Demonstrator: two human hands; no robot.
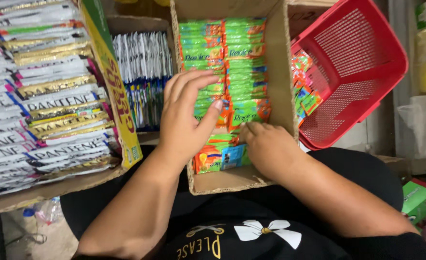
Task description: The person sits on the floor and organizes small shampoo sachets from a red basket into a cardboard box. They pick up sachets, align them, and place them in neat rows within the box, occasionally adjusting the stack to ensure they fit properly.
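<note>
Head view, looking down into a tall brown cardboard box (281, 72) resting against the person's lap. The box is holding two rows of green and orange plastic sachets (244, 58), standing on edge and packed tight.

The left hand (186, 115) is lying flat over the left row — fingers spread and slightly bent, thumb pressing on the sachet tops, grip open and closing on nothing. The right hand (267, 149) is reaching into the near end of the right row; its fingertips are tucking down between the sachets, so I cannot tell whether that grip is pinching a sachet or only parting them. Just beside it, sachets with blue and orange faces (221, 157) are lying loose at the near end of the box.

To the right, touching the box wall, a red plastic mesh basket (362, 62) is tilting and holding a few more sachets. To the left, a second cardboard box of white and blue sachets (143, 67), and farther left a wide stack of white and gold sachets (44, 96).
</note>
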